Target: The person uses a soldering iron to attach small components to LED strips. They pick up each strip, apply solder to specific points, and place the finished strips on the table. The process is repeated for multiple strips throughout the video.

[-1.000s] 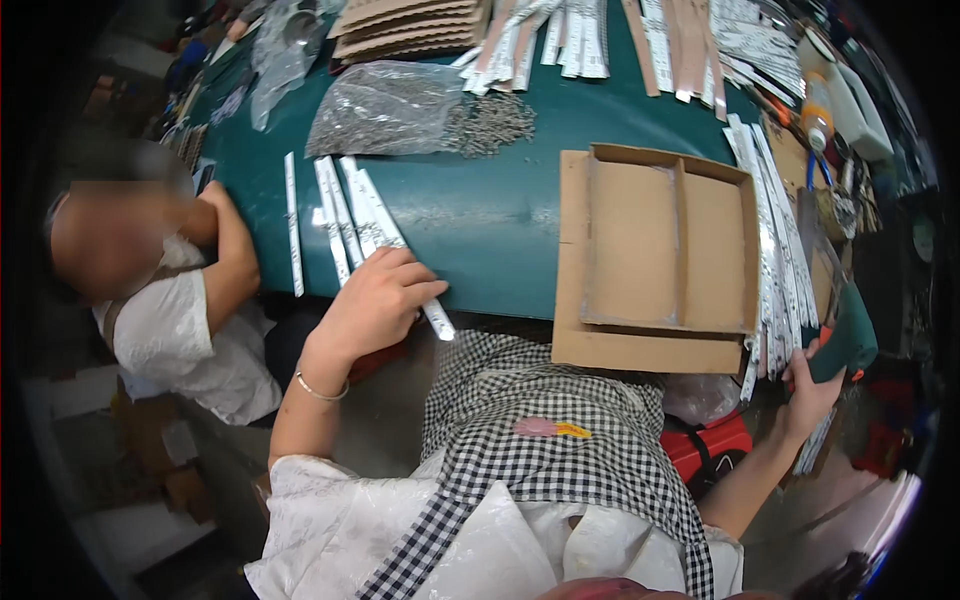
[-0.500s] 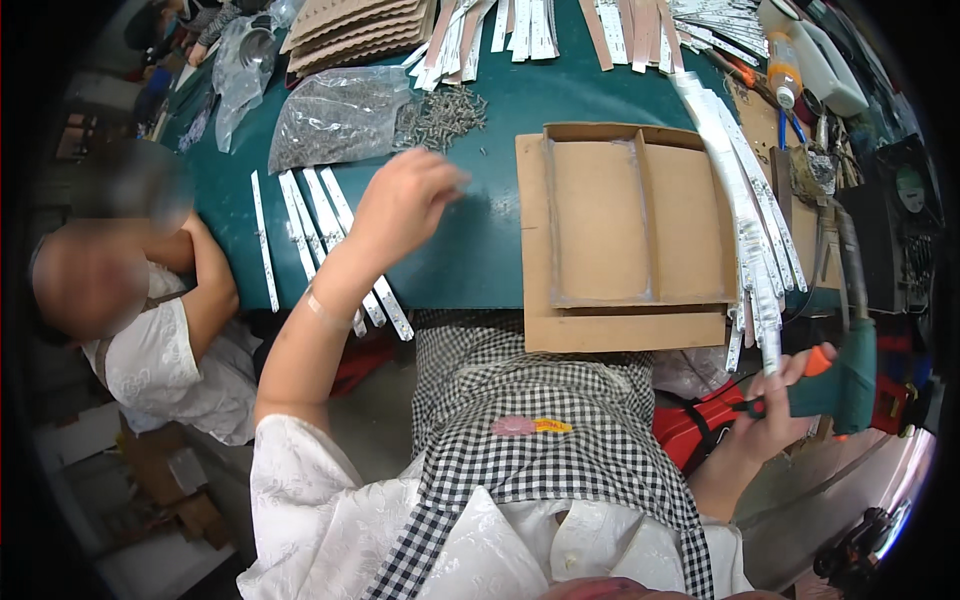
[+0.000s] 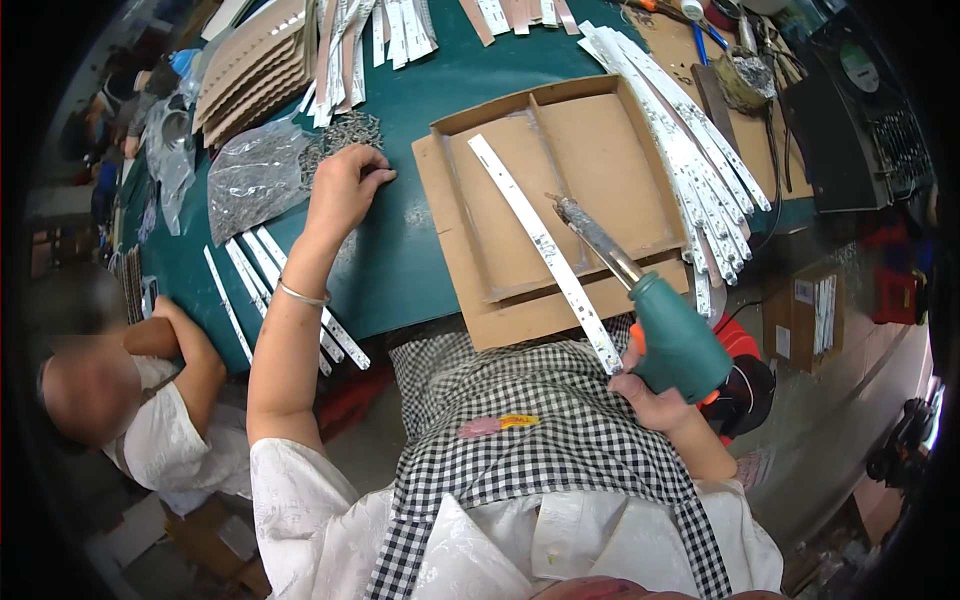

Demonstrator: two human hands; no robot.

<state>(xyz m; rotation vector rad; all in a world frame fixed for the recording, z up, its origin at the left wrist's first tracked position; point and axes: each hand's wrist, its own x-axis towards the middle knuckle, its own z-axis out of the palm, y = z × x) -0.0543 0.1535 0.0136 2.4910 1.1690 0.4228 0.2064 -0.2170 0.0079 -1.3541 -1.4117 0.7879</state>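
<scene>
My left hand is raised over the green table, beside a heap of small grey metal pieces. Its thumb and fingers are pinched together; whatever is between them is too small to make out. In my right hand are a green-handled soldering gun and the lower end of a long white circuit-board strip. Gun barrel and strip both slant over a shallow cardboard tray with a divider. The gun's tip lies above the tray's divider, apart from the strip.
More white strips pile along the tray's right side, and several lie left. A clear bag of metal pieces sits by stacked cardboard. Another person sits at the left. A black box stands far right.
My right hand has brought the soldering gun and white strip leftward from the strip pile to over the tray. My left hand stays near the metal pieces. The whole view has turned.
</scene>
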